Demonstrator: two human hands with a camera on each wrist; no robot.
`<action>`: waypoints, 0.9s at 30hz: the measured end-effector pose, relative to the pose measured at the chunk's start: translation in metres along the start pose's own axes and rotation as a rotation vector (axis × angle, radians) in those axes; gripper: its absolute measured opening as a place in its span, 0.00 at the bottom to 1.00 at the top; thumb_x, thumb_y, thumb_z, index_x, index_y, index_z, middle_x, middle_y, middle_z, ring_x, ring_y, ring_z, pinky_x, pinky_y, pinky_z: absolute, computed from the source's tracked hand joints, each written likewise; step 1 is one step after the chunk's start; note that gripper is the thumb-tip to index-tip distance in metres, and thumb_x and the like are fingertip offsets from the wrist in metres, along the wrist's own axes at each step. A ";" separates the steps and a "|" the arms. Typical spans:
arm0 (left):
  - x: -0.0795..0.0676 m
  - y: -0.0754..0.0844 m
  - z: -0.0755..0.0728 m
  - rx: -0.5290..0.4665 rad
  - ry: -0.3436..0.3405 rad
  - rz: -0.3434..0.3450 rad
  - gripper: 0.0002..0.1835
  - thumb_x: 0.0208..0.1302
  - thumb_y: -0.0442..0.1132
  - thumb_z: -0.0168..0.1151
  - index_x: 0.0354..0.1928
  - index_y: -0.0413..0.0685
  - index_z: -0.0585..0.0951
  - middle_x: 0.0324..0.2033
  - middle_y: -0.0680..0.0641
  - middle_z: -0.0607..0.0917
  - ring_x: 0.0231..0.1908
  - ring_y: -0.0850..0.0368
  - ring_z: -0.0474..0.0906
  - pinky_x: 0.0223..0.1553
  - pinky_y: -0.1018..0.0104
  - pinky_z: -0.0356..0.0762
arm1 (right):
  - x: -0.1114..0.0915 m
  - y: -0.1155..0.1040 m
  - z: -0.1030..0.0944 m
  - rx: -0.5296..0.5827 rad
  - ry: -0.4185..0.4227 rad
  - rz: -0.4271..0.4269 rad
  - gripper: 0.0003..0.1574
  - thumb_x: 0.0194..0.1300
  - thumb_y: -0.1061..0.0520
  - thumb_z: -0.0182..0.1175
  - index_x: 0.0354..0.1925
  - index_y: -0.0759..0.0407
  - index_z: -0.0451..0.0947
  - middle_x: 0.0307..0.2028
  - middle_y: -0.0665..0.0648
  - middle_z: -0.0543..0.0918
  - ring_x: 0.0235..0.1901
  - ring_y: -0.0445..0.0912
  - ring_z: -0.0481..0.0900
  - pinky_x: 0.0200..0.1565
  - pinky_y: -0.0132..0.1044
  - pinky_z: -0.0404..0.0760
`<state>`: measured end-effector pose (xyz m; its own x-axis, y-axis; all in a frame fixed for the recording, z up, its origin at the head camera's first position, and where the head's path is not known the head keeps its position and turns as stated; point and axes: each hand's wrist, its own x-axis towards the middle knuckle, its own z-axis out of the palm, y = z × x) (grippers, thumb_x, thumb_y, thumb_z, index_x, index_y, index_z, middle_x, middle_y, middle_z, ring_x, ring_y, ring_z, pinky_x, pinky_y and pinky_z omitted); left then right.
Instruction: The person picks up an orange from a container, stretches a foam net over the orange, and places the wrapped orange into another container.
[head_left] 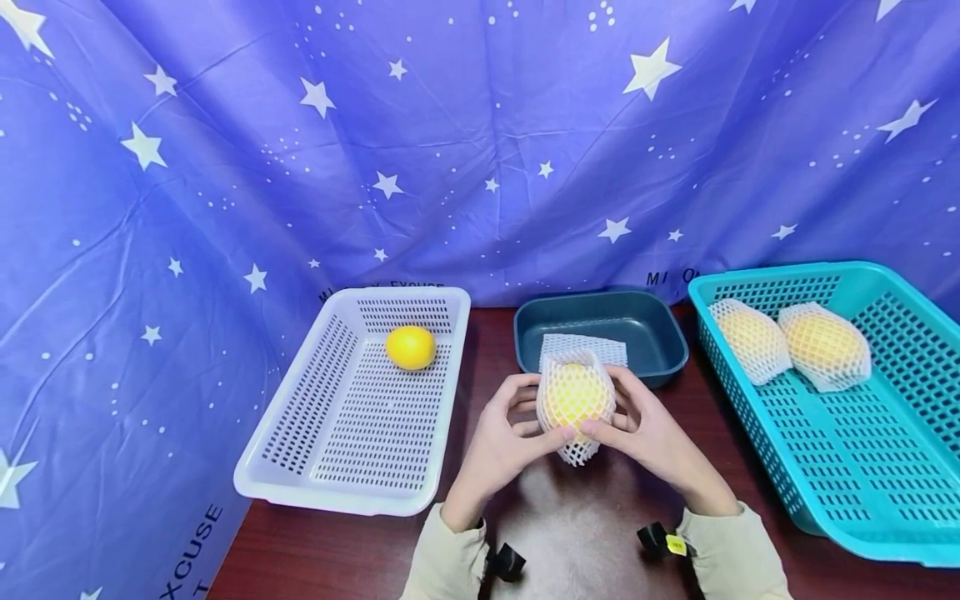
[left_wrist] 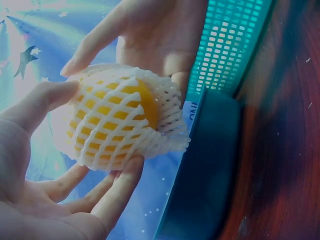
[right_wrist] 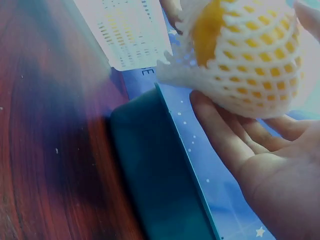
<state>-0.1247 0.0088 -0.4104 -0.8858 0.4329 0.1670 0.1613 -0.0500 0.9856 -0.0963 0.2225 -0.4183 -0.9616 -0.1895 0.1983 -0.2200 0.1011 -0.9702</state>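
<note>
Between both hands, in front of the dark bin, is a round yellow fruit in a white foam net (head_left: pixel 576 398). My left hand (head_left: pixel 504 427) grips it from the left, thumb on the near side and fingers around the flank. From the right my right hand (head_left: pixel 651 429) holds it the same way, the two thumbs close together. In the left wrist view the netted fruit (left_wrist: pixel 110 120) shows bare yellow skin at the net's open end. The right wrist view shows the fruit's net (right_wrist: pixel 250 65) loose and ragged at one end, with fingers under it.
A white basket (head_left: pixel 360 417) on the left holds one bare yellow fruit (head_left: pixel 411 347). Behind the hands, a dark teal bin (head_left: pixel 652 333) contains an empty foam net (head_left: pixel 600 346). At right, a turquoise basket (head_left: pixel 847 492) holds two netted fruits (head_left: pixel 825 346). A starry blue curtain hangs behind.
</note>
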 end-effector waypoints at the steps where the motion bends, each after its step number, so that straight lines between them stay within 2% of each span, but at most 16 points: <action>1: 0.000 0.000 0.000 0.005 0.001 0.002 0.32 0.54 0.35 0.75 0.60 0.52 0.73 0.53 0.44 0.81 0.51 0.56 0.81 0.50 0.63 0.82 | 0.000 0.000 0.001 -0.002 0.004 0.001 0.39 0.65 0.64 0.64 0.69 0.60 0.59 0.58 0.62 0.73 0.49 0.44 0.83 0.46 0.35 0.84; 5: -0.001 0.001 0.001 0.028 0.001 0.006 0.32 0.54 0.35 0.75 0.61 0.54 0.73 0.53 0.45 0.81 0.51 0.57 0.81 0.50 0.63 0.82 | -0.001 -0.002 0.003 -0.024 0.033 -0.008 0.38 0.65 0.65 0.64 0.68 0.60 0.60 0.56 0.62 0.74 0.47 0.44 0.83 0.44 0.35 0.85; 10: -0.001 0.004 0.004 0.048 0.004 0.013 0.33 0.53 0.37 0.76 0.61 0.57 0.74 0.51 0.46 0.82 0.48 0.58 0.82 0.49 0.64 0.83 | -0.001 -0.002 0.005 -0.044 0.081 -0.027 0.38 0.63 0.67 0.65 0.67 0.61 0.61 0.54 0.57 0.76 0.46 0.42 0.81 0.42 0.35 0.85; 14: -0.001 0.006 0.006 0.051 0.012 0.029 0.32 0.53 0.38 0.76 0.60 0.56 0.74 0.50 0.48 0.83 0.47 0.59 0.83 0.48 0.65 0.83 | -0.001 -0.003 0.006 -0.050 0.114 -0.042 0.38 0.62 0.68 0.64 0.66 0.62 0.61 0.52 0.54 0.77 0.46 0.40 0.80 0.43 0.33 0.84; 20: 0.000 0.006 0.010 0.060 0.010 0.032 0.31 0.53 0.38 0.76 0.60 0.55 0.74 0.49 0.48 0.82 0.47 0.59 0.82 0.47 0.67 0.83 | -0.003 -0.007 0.007 -0.052 0.134 -0.060 0.35 0.61 0.69 0.64 0.64 0.64 0.62 0.50 0.54 0.76 0.45 0.40 0.78 0.43 0.30 0.82; 27: 0.002 0.007 0.020 0.087 -0.003 0.032 0.31 0.53 0.37 0.75 0.60 0.56 0.75 0.50 0.45 0.83 0.46 0.58 0.82 0.46 0.69 0.82 | -0.011 -0.013 0.001 -0.090 0.161 -0.051 0.35 0.62 0.69 0.63 0.64 0.61 0.61 0.51 0.52 0.75 0.46 0.39 0.78 0.44 0.29 0.81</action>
<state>-0.1168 0.0270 -0.4037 -0.8781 0.4355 0.1985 0.2273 0.0146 0.9737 -0.0828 0.2225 -0.4079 -0.9611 -0.0387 0.2736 -0.2760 0.1840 -0.9434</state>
